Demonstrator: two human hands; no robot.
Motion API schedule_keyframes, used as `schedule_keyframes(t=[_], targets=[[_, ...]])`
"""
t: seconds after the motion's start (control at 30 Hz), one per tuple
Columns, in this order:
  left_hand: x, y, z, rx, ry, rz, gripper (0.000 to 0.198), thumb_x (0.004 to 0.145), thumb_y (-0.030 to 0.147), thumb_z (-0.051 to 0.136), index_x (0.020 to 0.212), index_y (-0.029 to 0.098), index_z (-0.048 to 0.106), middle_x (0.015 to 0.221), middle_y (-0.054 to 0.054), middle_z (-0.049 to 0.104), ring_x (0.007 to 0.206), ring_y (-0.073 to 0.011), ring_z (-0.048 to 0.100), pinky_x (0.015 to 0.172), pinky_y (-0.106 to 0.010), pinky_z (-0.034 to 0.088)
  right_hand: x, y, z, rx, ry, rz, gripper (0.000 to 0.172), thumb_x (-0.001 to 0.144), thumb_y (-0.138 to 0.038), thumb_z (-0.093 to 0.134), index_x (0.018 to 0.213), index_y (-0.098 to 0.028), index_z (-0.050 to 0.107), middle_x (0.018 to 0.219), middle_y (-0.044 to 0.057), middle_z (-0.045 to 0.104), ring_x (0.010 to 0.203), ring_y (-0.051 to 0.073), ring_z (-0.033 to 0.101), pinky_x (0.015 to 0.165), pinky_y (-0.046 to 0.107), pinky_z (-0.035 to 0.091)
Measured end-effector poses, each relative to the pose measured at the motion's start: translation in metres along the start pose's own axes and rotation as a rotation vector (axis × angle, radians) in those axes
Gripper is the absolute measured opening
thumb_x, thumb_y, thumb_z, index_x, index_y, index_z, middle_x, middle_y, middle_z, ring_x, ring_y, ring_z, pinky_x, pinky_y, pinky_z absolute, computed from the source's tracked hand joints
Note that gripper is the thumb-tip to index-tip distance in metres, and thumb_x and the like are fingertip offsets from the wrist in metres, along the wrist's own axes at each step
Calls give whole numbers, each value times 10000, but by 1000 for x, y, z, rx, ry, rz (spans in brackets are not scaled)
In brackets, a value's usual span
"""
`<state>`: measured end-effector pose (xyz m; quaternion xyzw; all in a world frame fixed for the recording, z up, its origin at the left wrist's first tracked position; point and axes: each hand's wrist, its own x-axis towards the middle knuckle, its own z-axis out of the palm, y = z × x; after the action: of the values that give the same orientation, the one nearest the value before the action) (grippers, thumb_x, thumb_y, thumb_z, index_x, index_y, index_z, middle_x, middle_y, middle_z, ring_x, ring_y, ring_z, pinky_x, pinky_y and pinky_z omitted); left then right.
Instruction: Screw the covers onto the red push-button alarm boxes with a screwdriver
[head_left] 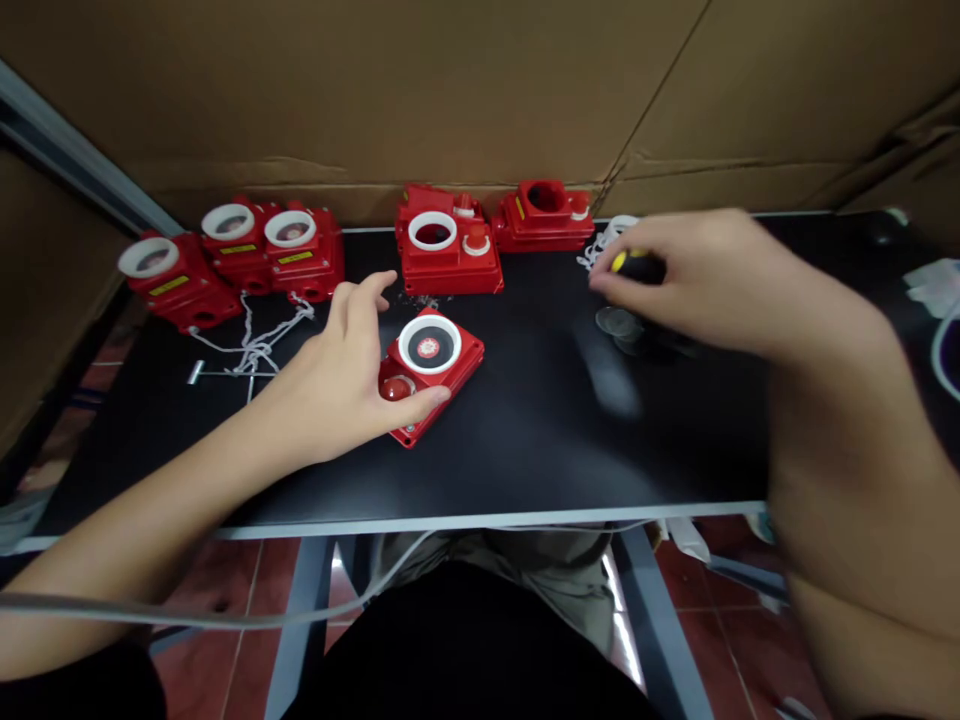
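Note:
My left hand (351,368) rests on the left side of a red box cover (435,370) with a white ring and a red button, thumb and fingers gripping its edges. My right hand (697,275) is closed around a tool with a black and yellow handle (636,264) over the table's right half. Under that hand lie small round clear parts (616,322).
Several more red boxes stand along the back edge: a group at the far left (232,255) and two in the middle (448,245), (544,215). White string and a metal pin (251,350) lie left of my hand. Cardboard walls the back. The black table's front edge (487,520) is near.

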<state>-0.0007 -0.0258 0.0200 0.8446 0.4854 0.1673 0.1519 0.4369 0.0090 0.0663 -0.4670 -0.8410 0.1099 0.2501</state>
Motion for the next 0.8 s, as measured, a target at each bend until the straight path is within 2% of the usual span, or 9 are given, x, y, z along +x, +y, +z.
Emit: schedule_keyframes(t=[0.03, 0.1, 0.13, 0.33, 0.4, 0.47, 0.53, 0.63, 0.8], targets=[[0, 2, 1, -8, 4, -5, 1305, 987, 881, 907, 2007, 323, 315, 1813, -232, 621, 1540, -579, 807, 1152, -691, 772, 0, -13, 4, -8, -80, 3, 191, 1105, -458, 873, 1045, -304, 970, 982, 58, 963, 822, 226, 843, 831, 410, 644], [1, 6, 3, -27, 9, -24, 1335, 984, 915, 889, 2007, 278, 317, 1869, -260, 591, 1593, -588, 787, 1189, -705, 770, -2, -39, 13, 89, -431, -41, 242, 1140, -491, 843, 1176, -314, 1004, 1164, 35, 1016, 987, 264, 947, 907, 411, 710], [2, 9, 4, -39, 8, -29, 1326, 994, 918, 877, 2002, 253, 328, 1899, -274, 573, 1634, -595, 764, 1216, -714, 765, -3, -49, 19, 137, -501, -56, 293, 1160, -483, 824, 1309, -311, 1009, 1283, 44, 1023, 1077, 279, 972, 958, 413, 735], [6, 9, 0, -157, -73, 163, 997, 1162, 755, 821, 1967, 278, 477, 2107, -223, 410, 1925, -561, 497, 1532, -727, 557, -9, -80, 62, 92, -616, -123, 619, 1240, -361, 780, 1853, -273, 761, 1650, 142, 930, 1338, 363, 971, 1098, 466, 759], [7, 2, -3, -201, -162, 225, 1082, 1127, 788, 904, 1996, 323, 457, 2157, -207, 312, 1987, -576, 376, 1579, -754, 490, -9, -81, 70, -22, -611, -100, 656, 1255, -345, 746, 1904, -253, 698, 1693, 182, 900, 1382, 419, 957, 1100, 520, 768], [7, -5, -5, -226, -236, 277, 1344, 1040, 785, 1020, 2077, 332, 296, 2167, -229, 233, 2018, -595, 277, 1596, -758, 465, -9, -80, 73, -113, -586, -88, 679, 1267, -356, 717, 1929, -222, 654, 1657, 209, 906, 1346, 444, 956, 1067, 548, 775], [6, -10, -7, -217, -272, 322, 1435, 1033, 649, 1044, 2113, 319, 159, 2130, -245, 243, 2015, -584, 273, 1600, -724, 477, -9, -76, 73, -171, -550, -95, 692, 1272, -374, 695, 1937, -196, 627, 1569, 214, 924, 1267, 432, 953, 1009, 537, 773], [7, -11, -10, -180, -260, 330, 1314, 1057, 493, 985, 2102, 304, 210, 2001, -234, 382, 1915, -543, 458, 1556, -666, 556, -11, -69, 70, -180, -471, -112, 594, 1244, -345, 694, 1801, -142, 733, 1460, 219, 886, 1116, 372, 922, 975, 513, 766], [11, -5, -9, -73, -165, 292, 1406, 943, 798, 1099, 2042, 268, 399, 1778, -212, 536, 1616, -520, 694, 1456, -697, 643, -13, -61, 62, -142, -143, -129, 377, 1273, -309, 576, 1495, -158, 841, 1439, 222, 788, 1072, 336, 847, 1008, 551, 762]])
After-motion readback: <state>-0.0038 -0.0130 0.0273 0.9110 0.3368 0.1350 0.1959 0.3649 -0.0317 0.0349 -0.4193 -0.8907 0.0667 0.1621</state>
